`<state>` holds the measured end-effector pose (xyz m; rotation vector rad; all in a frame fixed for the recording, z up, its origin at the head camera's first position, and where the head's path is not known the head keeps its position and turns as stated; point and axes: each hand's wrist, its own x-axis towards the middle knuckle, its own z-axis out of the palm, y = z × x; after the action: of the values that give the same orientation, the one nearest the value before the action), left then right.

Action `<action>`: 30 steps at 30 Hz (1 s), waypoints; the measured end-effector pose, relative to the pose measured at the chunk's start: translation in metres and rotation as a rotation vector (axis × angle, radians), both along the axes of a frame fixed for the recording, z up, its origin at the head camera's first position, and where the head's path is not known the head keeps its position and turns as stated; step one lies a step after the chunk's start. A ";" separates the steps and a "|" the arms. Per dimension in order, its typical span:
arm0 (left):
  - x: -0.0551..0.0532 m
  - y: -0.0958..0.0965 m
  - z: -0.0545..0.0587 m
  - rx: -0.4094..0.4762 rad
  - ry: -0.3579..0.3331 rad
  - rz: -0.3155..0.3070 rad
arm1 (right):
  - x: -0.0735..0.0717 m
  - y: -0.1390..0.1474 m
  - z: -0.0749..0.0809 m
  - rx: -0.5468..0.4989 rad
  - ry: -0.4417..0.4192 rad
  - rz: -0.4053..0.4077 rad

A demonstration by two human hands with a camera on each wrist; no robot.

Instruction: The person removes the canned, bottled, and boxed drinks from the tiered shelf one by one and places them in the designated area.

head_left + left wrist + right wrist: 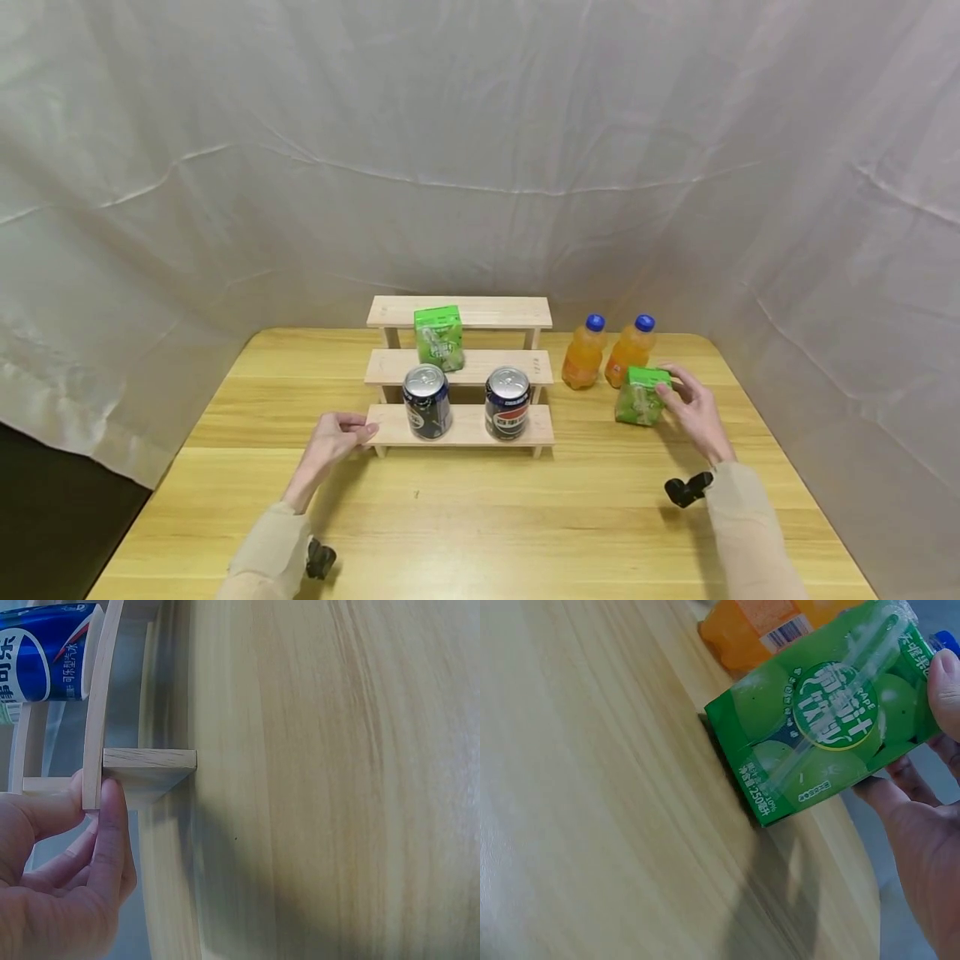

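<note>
My left hand pinches the left end of the lowest step of a three-tier wooden stand, thumb above and fingers beneath in the left wrist view. On that step stand two dark blue soda cans, a left can and a right can. A green juice carton is upright on the middle step, toward its left. Over at the right, my right hand grips a second green juice carton by its upper part, with the lower end close to the tabletop.
Two orange juice bottles with blue caps, a left bottle and a right bottle, stand between the wooden stand and the held carton. A pale curtain surrounds the back and sides of the wooden table.
</note>
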<state>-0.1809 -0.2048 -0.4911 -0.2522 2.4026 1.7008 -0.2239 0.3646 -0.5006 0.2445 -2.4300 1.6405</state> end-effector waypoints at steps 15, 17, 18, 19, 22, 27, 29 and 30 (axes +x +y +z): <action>0.000 0.001 0.002 0.011 0.006 0.002 | 0.001 -0.025 0.019 0.037 -0.049 -0.153; 0.000 0.001 0.002 0.010 0.004 0.002 | -0.001 -0.041 0.025 0.072 0.010 -0.210; 0.000 0.001 0.002 0.010 0.003 0.004 | -0.002 -0.049 0.029 0.098 0.040 -0.229; 0.000 0.001 0.002 0.011 0.002 0.004 | -0.003 -0.058 0.032 0.128 0.066 -0.237; 0.000 0.001 0.001 0.014 -0.001 0.010 | -0.003 -0.087 0.044 0.178 0.117 -0.199; 0.001 0.001 0.002 0.017 -0.004 0.005 | -0.003 -0.130 0.065 0.196 0.117 -0.047; 0.001 0.001 0.002 0.014 -0.005 0.001 | -0.004 -0.146 0.073 0.183 0.096 0.012; 0.001 0.001 0.002 0.013 -0.010 0.005 | -0.005 -0.153 0.077 0.175 0.083 0.036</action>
<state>-0.1802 -0.2037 -0.4890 -0.2641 2.3854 1.7123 -0.2290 0.2113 -0.4235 0.3774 -2.5211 1.4026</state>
